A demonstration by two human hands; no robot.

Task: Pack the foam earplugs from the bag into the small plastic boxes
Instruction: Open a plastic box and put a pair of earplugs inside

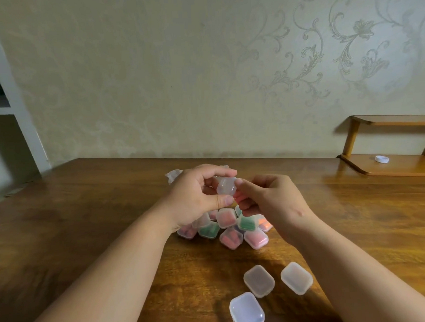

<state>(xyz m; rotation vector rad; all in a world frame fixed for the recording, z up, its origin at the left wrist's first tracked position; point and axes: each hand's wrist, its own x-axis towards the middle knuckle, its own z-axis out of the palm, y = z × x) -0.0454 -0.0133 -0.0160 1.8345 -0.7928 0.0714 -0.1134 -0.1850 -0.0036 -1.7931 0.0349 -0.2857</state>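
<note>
On table [87, 215]: 3 empty boxes [259, 280]; L hand [196, 198] grips 1 box [226, 187].

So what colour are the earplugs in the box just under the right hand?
Green, showing through the clear box in the head view.

One clear box [226, 187] raised above pile of filled boxes [230, 229].
</note>
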